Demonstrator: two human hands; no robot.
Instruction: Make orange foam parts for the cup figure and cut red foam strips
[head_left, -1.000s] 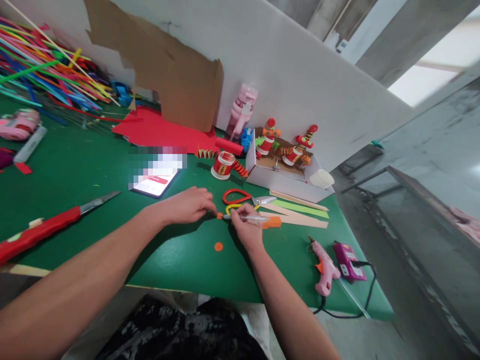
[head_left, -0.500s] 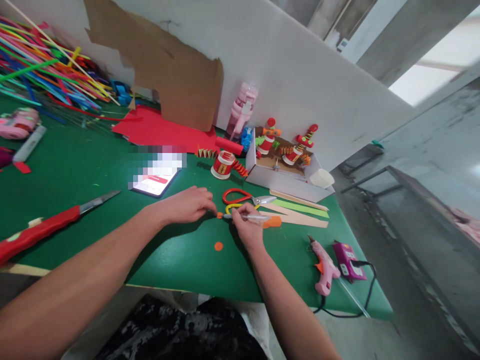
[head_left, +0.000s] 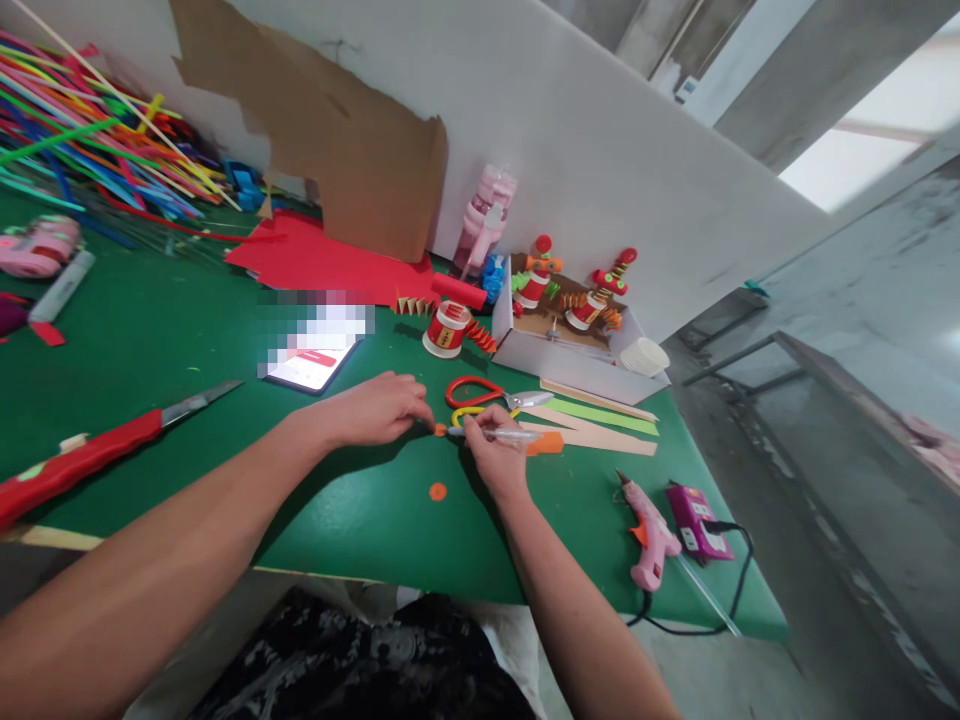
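My right hand [head_left: 496, 452] is closed around a pen [head_left: 514, 435], whose tip points left at a small orange paper circle [head_left: 440, 430]. My left hand [head_left: 379, 410] has curled fingers, with the fingertips at the left edge of that circle, pinning it on the table. Closer to me lies a second orange paper circle [head_left: 437, 491], untouched. Scissors [head_left: 480, 393] with one red and one yellow handle loop lie just beyond my right hand, partly hidden by it. An orange paper strip [head_left: 546, 443] shows beneath the pen.
Paper strips [head_left: 600, 415] lie to the right, near a pink glue gun [head_left: 651, 535] and a purple power socket [head_left: 697, 522]. Behind stand a red paper-cup figure [head_left: 445, 331] and a box [head_left: 577, 360] with similar figures. A phone [head_left: 319, 360] and a red-handled knife [head_left: 112, 440] lie left.
Both hands and the pen hold almost the same position. Only a very slight shift of the whole view shows.
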